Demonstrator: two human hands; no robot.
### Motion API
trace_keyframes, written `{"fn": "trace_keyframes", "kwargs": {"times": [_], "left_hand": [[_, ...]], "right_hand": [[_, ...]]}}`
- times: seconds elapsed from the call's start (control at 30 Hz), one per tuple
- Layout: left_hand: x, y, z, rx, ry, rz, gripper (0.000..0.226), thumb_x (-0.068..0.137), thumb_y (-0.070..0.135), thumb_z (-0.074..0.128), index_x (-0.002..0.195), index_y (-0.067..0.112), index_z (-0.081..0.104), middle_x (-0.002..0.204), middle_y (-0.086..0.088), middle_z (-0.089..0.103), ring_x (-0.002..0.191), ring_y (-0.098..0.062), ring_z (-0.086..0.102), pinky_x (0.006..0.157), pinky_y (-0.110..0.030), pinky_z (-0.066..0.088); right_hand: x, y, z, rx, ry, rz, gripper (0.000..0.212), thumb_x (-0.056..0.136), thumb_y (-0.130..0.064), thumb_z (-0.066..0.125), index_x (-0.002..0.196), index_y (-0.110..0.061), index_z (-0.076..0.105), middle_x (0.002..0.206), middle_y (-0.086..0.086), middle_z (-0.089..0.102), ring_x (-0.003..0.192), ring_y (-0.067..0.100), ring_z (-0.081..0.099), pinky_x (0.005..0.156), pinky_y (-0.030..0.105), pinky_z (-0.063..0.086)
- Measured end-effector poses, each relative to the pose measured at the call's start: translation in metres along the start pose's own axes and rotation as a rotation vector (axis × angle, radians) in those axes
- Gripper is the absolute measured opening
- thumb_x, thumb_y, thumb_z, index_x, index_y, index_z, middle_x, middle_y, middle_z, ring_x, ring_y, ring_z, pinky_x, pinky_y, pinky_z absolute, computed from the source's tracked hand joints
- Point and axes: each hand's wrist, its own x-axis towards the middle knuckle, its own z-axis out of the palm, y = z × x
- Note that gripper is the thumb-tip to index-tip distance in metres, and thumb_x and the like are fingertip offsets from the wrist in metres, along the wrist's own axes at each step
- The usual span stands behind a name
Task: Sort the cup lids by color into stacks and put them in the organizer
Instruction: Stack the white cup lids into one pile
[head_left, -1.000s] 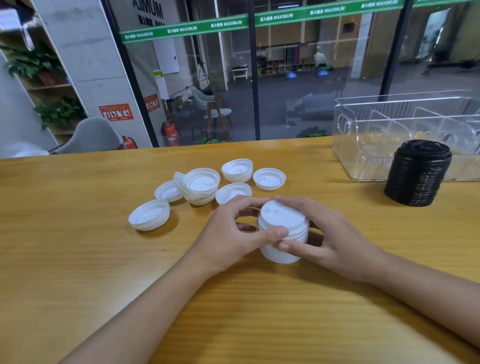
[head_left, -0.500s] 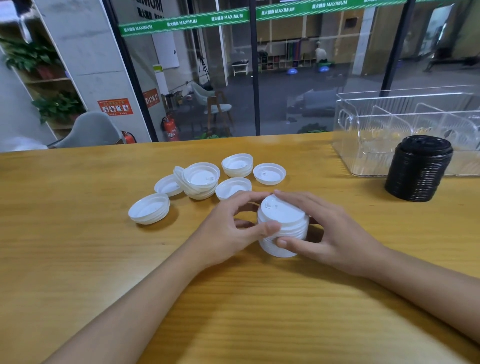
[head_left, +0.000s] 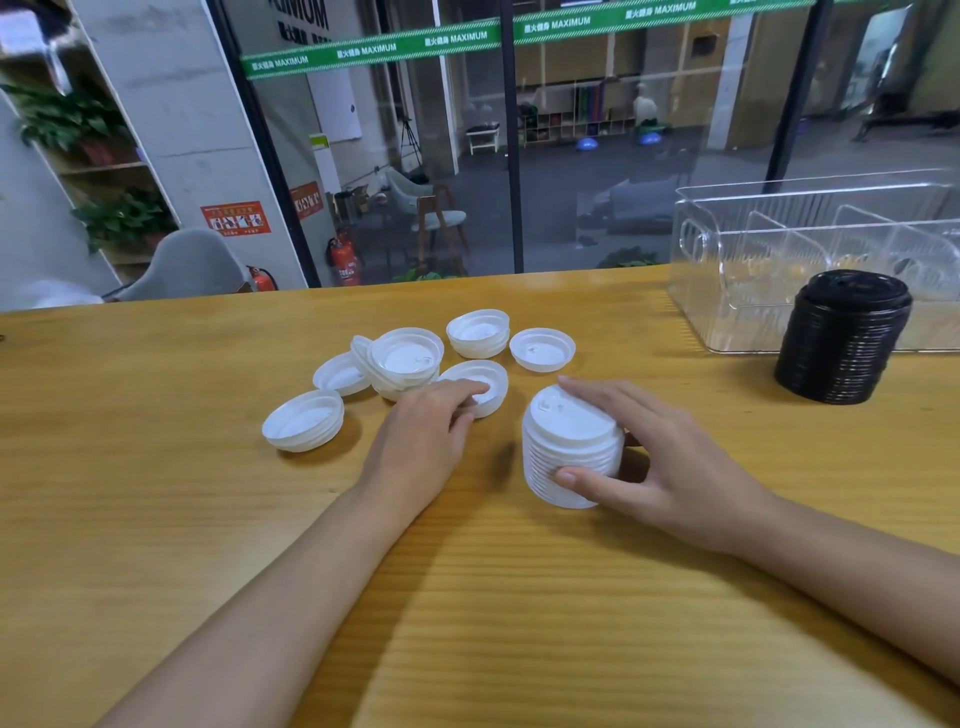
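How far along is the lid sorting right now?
Done: the black stack stands finished on the table beside the organizer, not in it. In hand: the right hand holds the white stack, while the left hand reaches onto a loose white lid. Left: several loose white lids, then both stacks go into the organizer.

The left hand (head_left: 423, 434) has let go of the white stack (head_left: 570, 449) and moved left and far, its fingertips now resting in an upturned white lid (head_left: 480, 392). The right hand (head_left: 670, 462) alone now grips the stack, which has tilted slightly leftward.
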Motion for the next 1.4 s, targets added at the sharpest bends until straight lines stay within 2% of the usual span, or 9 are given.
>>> {"fn": "trace_keyframes", "kwargs": {"times": [0.23,0.3,0.43,0.7,0.83,0.97,1.1,1.23,1.4], "left_hand": [[-0.001,0.005,-0.006,-0.01,0.027,-0.03,0.025,0.092,0.007,0.077,0.114,0.019,0.08,0.102,0.008,0.077,0.09,-0.004,0.068,0.075,-0.003,0.041],[-0.001,0.006,-0.008,-0.032,0.032,-0.036,0.024,0.09,0.008,0.08,0.111,0.019,0.08,0.1,0.01,0.075,0.086,0.001,0.064,0.078,-0.007,0.045],[-0.002,0.009,-0.017,-0.089,0.053,-0.06,0.022,0.086,0.016,0.085,0.107,0.021,0.081,0.096,0.012,0.073,0.09,-0.005,0.066,0.086,-0.032,0.054],[-0.006,0.028,-0.039,-0.285,0.222,-0.056,0.031,0.088,0.014,0.084,0.116,0.024,0.078,0.101,0.023,0.074,0.096,0.001,0.069,0.084,-0.011,0.053],[-0.007,0.04,-0.041,-0.442,0.231,-0.116,0.03,0.093,0.018,0.079,0.123,0.023,0.075,0.09,0.013,0.076,0.083,-0.006,0.073,0.074,-0.014,0.056],[-0.006,0.043,-0.039,-0.705,0.168,-0.211,0.034,0.098,0.018,0.074,0.132,0.019,0.072,0.085,-0.002,0.08,0.077,-0.016,0.077,0.073,-0.026,0.062],[-0.004,0.045,-0.04,-0.867,0.151,-0.284,0.035,0.098,0.013,0.072,0.132,0.019,0.072,0.077,-0.007,0.075,0.068,-0.011,0.07,0.073,-0.028,0.062],[-0.001,0.045,-0.045,-1.095,0.092,-0.375,0.033,0.099,0.014,0.069,0.13,0.02,0.074,0.088,-0.016,0.071,0.074,-0.018,0.066,0.076,-0.031,0.06],[-0.007,0.053,-0.039,-1.053,-0.128,-0.329,0.028,0.101,0.017,0.066,0.127,0.02,0.076,0.083,-0.002,0.069,0.067,-0.017,0.06,0.063,-0.026,0.054]], "right_hand": [[0.0,-0.001,0.0,0.002,-0.004,0.008,0.077,0.088,-0.063,0.07,0.154,-0.029,0.049,0.145,-0.024,0.053,0.135,-0.004,0.051,0.108,0.01,0.037],[0.0,-0.001,0.0,0.002,-0.005,0.011,0.078,0.088,-0.063,0.07,0.155,-0.029,0.048,0.145,-0.024,0.053,0.135,-0.004,0.051,0.109,0.012,0.038],[0.0,-0.002,0.0,0.002,-0.005,0.013,0.078,0.088,-0.064,0.069,0.154,-0.029,0.049,0.145,-0.022,0.054,0.134,-0.003,0.052,0.107,0.011,0.038],[0.0,-0.004,-0.001,0.047,0.053,0.025,0.068,0.088,-0.062,0.069,0.144,-0.025,0.059,0.137,-0.022,0.059,0.129,0.001,0.057,0.1,0.012,0.045],[-0.001,-0.004,-0.001,0.056,0.064,0.021,0.068,0.088,-0.059,0.072,0.145,-0.025,0.057,0.137,-0.023,0.06,0.128,0.001,0.057,0.098,0.016,0.048],[0.0,-0.004,-0.002,0.082,0.039,0.047,0.077,0.088,-0.053,0.077,0.155,-0.033,0.043,0.143,-0.027,0.057,0.132,0.001,0.056,0.102,0.02,0.049],[0.0,-0.005,-0.003,0.126,0.004,0.061,0.084,0.088,-0.051,0.077,0.159,-0.039,0.033,0.142,-0.022,0.06,0.132,0.005,0.058,0.106,0.027,0.05],[0.0,-0.007,-0.003,0.136,0.0,0.045,0.086,0.087,-0.051,0.076,0.159,-0.04,0.031,0.14,-0.024,0.06,0.13,0.003,0.059,0.105,0.026,0.049],[0.0,-0.007,-0.003,0.15,-0.026,0.02,0.092,0.088,-0.046,0.077,0.162,-0.039,0.025,0.144,-0.028,0.057,0.131,0.0,0.059,0.108,0.019,0.045]]}}
